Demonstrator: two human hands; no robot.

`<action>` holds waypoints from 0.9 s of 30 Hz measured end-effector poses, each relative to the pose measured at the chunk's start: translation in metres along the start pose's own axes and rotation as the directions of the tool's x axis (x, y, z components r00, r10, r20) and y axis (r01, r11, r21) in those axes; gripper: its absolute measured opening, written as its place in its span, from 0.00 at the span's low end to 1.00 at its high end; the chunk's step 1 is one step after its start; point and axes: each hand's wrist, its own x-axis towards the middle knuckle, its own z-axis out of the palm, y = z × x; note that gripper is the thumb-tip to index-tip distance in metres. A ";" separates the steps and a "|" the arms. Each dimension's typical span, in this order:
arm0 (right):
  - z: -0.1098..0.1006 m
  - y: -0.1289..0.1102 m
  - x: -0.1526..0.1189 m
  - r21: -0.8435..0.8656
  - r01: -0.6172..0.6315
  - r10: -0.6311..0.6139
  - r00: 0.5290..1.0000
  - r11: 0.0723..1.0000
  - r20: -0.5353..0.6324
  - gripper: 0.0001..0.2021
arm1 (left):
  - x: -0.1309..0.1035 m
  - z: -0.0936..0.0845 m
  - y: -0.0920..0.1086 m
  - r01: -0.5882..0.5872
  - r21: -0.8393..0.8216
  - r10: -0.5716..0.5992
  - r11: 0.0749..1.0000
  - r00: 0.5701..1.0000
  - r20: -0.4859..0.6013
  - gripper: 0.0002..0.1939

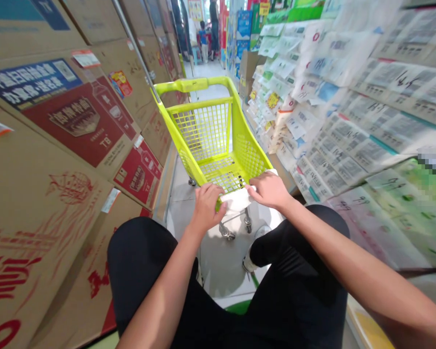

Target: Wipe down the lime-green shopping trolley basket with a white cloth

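Note:
A small lime-green shopping cart [212, 131] with grid sides stands in the aisle before my knees, its basket holding nothing that I can see. A white cloth or tissue [236, 199] lies over the near rim of the cart. My left hand [208, 206] is closed round the left end of that rim, at the edge of the white cloth. On the right, my right hand [269, 189] presses the white cloth against the rim with bent fingers and the thumb pointing left. A metal pole [134, 41] rises from the cart's far left corner.
Stacked cardboard boxes [39, 194] wall the left side. Piled tissue packs [349, 121] line the right. My dark-trousered knees flank the cart's near end. Several people [203, 41] are at the far end of the aisle. A green seat edge [238, 307] shows beneath me.

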 end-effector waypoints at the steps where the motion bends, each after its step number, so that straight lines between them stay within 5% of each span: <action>1: 0.001 -0.009 0.000 0.021 0.004 -0.004 1.000 1.000 -0.023 0.27 | 0.001 0.003 0.004 0.011 -0.002 -0.011 1.000 1.000 -0.011 0.14; 7: 0.004 -0.069 0.008 0.151 0.119 -0.109 0.992 0.981 -0.069 0.23 | -0.002 0.008 0.001 -0.001 -0.005 0.001 1.000 0.997 -0.081 0.19; 11: 0.002 -0.036 0.012 0.083 0.010 -0.011 1.000 0.996 0.010 0.27 | 0.000 -0.004 -0.017 -0.052 -0.006 0.051 0.999 0.996 -0.068 0.16; 15: -0.001 0.006 0.017 0.067 -0.180 0.176 0.983 0.981 0.060 0.31 | 0.009 0.000 -0.012 -0.015 -0.096 0.007 0.995 0.997 -0.080 0.18; 18: -0.002 -0.011 0.019 0.086 -0.184 0.179 0.982 0.979 0.062 0.29 | 0.014 0.012 0.004 -0.022 -0.152 0.012 0.988 0.997 -0.070 0.23; 23: -0.003 -0.067 0.018 0.178 0.010 -0.011 1.000 0.984 0.008 0.24 | 0.011 0.015 0.007 -0.037 -0.187 0.014 0.982 0.992 -0.123 0.22; 27: -0.002 -0.037 0.014 0.126 -0.098 0.097 0.995 0.987 0.015 0.28 | 0.009 0.006 -0.005 0.010 -0.128 -0.029 0.992 0.988 -0.151 0.23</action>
